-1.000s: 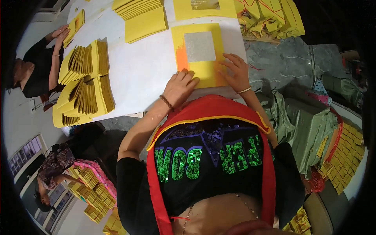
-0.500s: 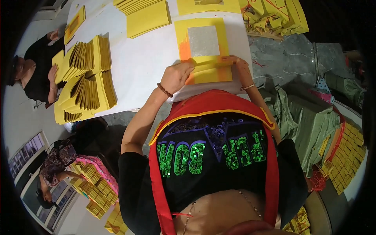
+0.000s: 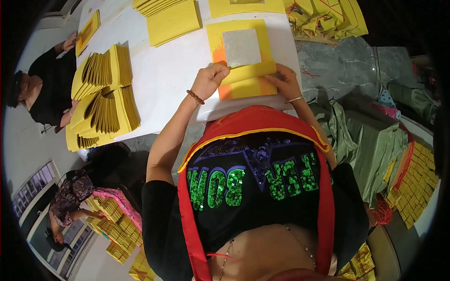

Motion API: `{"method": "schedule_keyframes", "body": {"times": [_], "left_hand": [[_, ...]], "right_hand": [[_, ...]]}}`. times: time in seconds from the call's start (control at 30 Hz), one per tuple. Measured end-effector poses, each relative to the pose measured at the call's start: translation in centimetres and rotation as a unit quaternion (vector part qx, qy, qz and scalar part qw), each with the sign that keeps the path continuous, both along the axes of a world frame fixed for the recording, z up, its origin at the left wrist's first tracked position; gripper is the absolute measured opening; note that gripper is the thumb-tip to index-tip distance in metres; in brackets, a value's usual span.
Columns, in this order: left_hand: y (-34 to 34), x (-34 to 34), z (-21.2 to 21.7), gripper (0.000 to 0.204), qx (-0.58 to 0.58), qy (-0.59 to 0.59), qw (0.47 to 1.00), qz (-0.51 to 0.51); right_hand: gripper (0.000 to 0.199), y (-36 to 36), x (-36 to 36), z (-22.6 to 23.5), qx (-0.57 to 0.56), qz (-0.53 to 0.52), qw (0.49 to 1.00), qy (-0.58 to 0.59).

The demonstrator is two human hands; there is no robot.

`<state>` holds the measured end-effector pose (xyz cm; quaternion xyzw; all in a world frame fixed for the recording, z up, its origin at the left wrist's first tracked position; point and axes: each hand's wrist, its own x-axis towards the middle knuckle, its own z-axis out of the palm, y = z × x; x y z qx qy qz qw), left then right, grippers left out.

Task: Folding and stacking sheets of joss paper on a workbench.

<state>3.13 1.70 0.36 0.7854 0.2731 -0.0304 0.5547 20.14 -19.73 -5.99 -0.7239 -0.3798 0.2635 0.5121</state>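
On the white table in front of me lies a yellow paper sheet (image 3: 266, 44) with a silver square (image 3: 241, 47) and orange patches beside it. Its near part is turned up into a rolled fold (image 3: 248, 71) that runs crosswise over the sheet. My left hand (image 3: 209, 83) is closed, pinching the fold's left end. At the right end, my right hand (image 3: 287, 83) grips the fold between thumb and fingers. More of the yellow and orange sheet shows below the fold, near the table's front edge.
Fanned stacks of yellow paper (image 3: 105, 93) stand at the table's left, and a flat stack (image 3: 173, 23) lies farther back. Two people (image 3: 47, 89) are at the left. Green sacks (image 3: 370, 145) and bundled yellow paper (image 3: 417, 182) are on the right. Red-marked yellow paper (image 3: 328, 18) lies at the far right.
The rolled fold has moved slightly away from me, toward the silver square, and looks rounder. My right hand's fingers have shifted at its end. The person at the left has moved a hand back.
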Motion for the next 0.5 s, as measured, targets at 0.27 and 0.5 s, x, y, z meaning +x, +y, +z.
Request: {"method": "schedule_keyframes", "body": {"times": [0.27, 0.5], "left_hand": [[1.4, -1.7, 1.3, 0.047, 0.238, -0.187, 0.94, -0.156], [0.7, -0.6, -2.3, 0.038, 0.441, -0.191, 0.871, -0.101]], "right_hand": [[0.023, -0.2, -0.2, -0.6, 0.015, -0.017, 0.994, 0.102], [0.033, -0.6, 0.4, -1.4, 0.054, 0.033, 0.998, -0.013]]}}
